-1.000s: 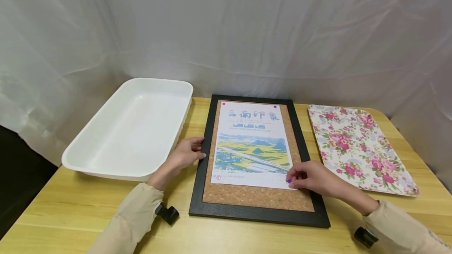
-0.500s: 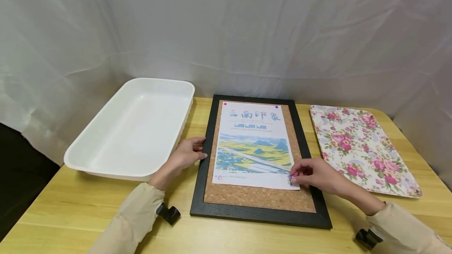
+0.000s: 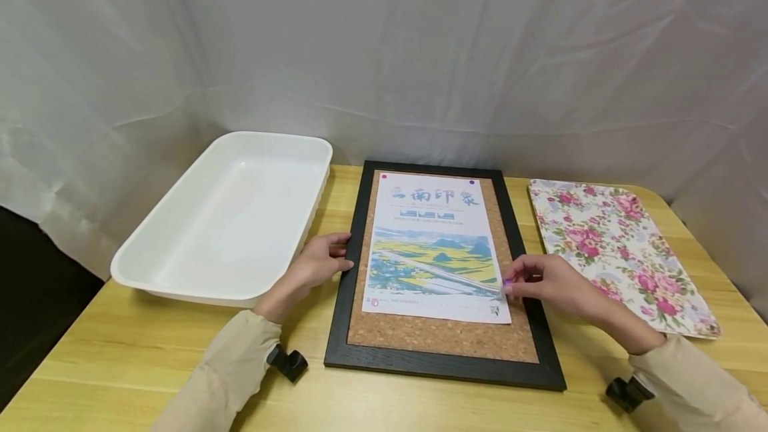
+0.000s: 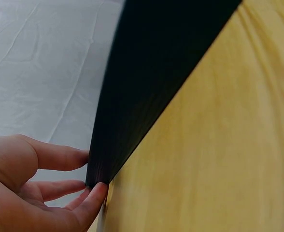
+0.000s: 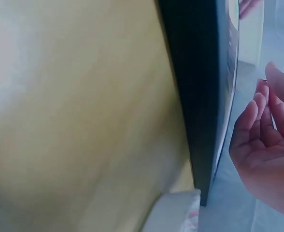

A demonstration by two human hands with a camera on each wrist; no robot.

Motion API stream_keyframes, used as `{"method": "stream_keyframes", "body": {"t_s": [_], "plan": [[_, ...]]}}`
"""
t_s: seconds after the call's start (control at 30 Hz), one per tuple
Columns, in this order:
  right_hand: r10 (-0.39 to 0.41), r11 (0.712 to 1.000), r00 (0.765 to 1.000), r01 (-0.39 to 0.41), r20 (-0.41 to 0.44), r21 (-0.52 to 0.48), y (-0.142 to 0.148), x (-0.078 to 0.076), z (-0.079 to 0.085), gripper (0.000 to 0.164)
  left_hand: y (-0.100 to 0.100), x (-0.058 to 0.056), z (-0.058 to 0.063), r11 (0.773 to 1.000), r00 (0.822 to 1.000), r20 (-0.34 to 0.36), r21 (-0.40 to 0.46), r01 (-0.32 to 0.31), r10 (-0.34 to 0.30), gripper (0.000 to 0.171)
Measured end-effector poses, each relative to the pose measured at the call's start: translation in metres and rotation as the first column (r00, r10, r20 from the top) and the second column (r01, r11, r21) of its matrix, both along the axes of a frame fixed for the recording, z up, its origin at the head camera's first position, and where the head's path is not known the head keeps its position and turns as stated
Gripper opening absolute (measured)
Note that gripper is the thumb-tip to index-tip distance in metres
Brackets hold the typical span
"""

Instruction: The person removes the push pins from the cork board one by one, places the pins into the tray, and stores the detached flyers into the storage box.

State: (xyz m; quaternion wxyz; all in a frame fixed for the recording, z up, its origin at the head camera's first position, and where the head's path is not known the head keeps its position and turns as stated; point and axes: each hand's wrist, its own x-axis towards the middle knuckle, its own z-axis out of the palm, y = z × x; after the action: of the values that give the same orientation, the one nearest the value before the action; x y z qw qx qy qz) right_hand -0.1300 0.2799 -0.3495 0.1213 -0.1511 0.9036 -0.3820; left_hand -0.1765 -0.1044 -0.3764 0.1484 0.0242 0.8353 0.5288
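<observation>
A black-framed cork board (image 3: 444, 341) lies on the table, with a printed poster (image 3: 433, 256) on its cork. A pink pin (image 3: 385, 177) and a dark purple pin (image 3: 472, 182) sit at the poster's top corners; a pinkish dot (image 3: 375, 302) marks its lower left. My left hand (image 3: 312, 263) holds the board's left edge, thumb and fingers at the frame's side in the left wrist view. Near the poster's lower right edge, my right hand (image 3: 555, 283) pinches a small purple pushpin (image 3: 508, 282), mostly covered by the fingertips. The right wrist view shows those fingers apart from the board.
To the left stands a deep white tray (image 3: 123, 265), close beside my left forearm. A floral tray (image 3: 624, 252) lies right of the board, partly under my right hand's reach. Grey cloth (image 3: 384, 72) hangs behind the wooden table (image 3: 420, 405).
My right hand has moved up and slightly right from the poster's lower right corner, carrying the purple pushpin. The left hand keeps its place on the board's edge.
</observation>
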Motion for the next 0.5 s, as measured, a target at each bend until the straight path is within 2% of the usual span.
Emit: {"method": "stream_keyframes", "body": {"t_s": [0.23,0.37,0.5], "plan": [[-0.085,0.995,0.995,0.088,-0.043,0.055,0.003,-0.010,0.010,0.018,0.000,0.000,-0.001,1.000,1.000,-0.005,0.000,0.003,-0.003,0.058],[-0.112,0.990,0.991,0.118,-0.075,0.074,0.007,-0.018,0.013,0.023,-0.001,0.000,-0.001,1.000,1.000,-0.003,0.001,0.001,-0.001,0.058],[-0.126,0.988,0.990,0.131,-0.071,0.078,0.012,-0.025,0.014,0.031,-0.001,0.001,-0.001,1.000,1.000,0.000,0.008,-0.006,0.006,0.058]]}}
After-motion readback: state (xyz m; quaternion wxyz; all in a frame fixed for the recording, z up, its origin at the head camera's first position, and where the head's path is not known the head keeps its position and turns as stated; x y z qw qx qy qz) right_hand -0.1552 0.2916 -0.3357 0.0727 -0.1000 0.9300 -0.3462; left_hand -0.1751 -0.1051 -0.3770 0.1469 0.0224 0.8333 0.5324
